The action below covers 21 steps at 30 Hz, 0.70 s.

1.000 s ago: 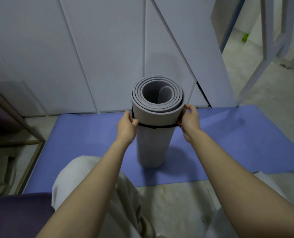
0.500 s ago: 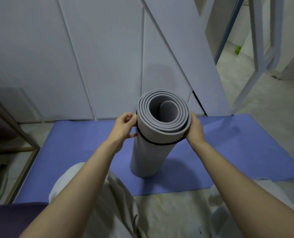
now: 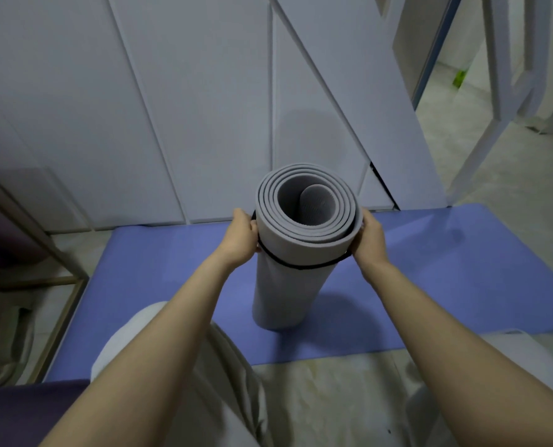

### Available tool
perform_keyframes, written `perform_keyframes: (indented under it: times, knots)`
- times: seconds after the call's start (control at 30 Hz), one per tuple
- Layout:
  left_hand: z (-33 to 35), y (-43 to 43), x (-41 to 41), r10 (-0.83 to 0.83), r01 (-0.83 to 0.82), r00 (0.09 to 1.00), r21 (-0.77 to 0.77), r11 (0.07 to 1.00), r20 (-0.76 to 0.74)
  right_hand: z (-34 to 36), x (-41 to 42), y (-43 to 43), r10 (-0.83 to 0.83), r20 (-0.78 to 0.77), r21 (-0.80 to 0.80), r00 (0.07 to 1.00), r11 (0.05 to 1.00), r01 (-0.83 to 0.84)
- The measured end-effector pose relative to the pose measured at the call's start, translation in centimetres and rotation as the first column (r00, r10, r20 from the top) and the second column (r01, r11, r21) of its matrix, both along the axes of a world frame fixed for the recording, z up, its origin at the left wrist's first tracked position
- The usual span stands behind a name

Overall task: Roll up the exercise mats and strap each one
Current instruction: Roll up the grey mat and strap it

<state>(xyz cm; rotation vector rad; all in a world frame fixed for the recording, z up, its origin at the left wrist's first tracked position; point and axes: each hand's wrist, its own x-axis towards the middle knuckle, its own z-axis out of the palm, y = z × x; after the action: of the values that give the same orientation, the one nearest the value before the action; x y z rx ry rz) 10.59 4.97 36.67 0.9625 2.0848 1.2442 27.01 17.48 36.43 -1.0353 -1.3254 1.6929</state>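
A rolled grey mat (image 3: 288,285) stands on end on a flat blue mat (image 3: 430,269), leaning a little toward me. A thin black strap (image 3: 301,265) loops around the roll below its top. My left hand (image 3: 241,233) grips the roll's left side at the strap. On the opposite side my right hand (image 3: 370,235) grips the roll where the strap passes under the fingers. The far side of the strap is hidden behind the roll.
A white panelled wall (image 3: 171,108) rises just behind the blue mat. A wooden frame (image 3: 55,253) stands at the left. A purple mat edge (image 3: 26,398) lies at the lower left. An open doorway (image 3: 446,91) and white frame legs (image 3: 494,108) are at the right. My knees are in the foreground.
The roll has tipped toward me and the strap now sits slanted, lower at the front. Both hands have closed in on the sides of the roll at the strap.
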Motion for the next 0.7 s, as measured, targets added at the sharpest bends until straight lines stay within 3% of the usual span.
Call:
perform_keyframes:
  times: [0.23,0.5,0.6,0.7]
  knots:
    - [-2.6,0.3,-1.2,0.076,-0.08,0.996,0.09,0.993,0.052,-0.8,-2.3,1.0,-0.044,0.088,-0.114,0.995,0.992,0.054]
    - [-3.1,0.1,-0.8,0.024,-0.008,0.994,0.147,0.989,-0.109,-1.0,-1.8,2.2,-0.015,0.32,-0.112,0.947,0.992,0.053]
    - [-2.7,0.1,-1.5,0.039,-0.016,0.975,0.104,0.994,-0.218,-0.7,-0.7,1.6,0.097,0.245,-0.155,0.965,0.986,-0.06]
    - [-1.5,-0.1,-2.7,0.031,-0.022,0.97,0.04,0.999,-0.242,-0.4,0.1,0.4,0.221,0.207,-0.082,0.953,0.975,-0.208]
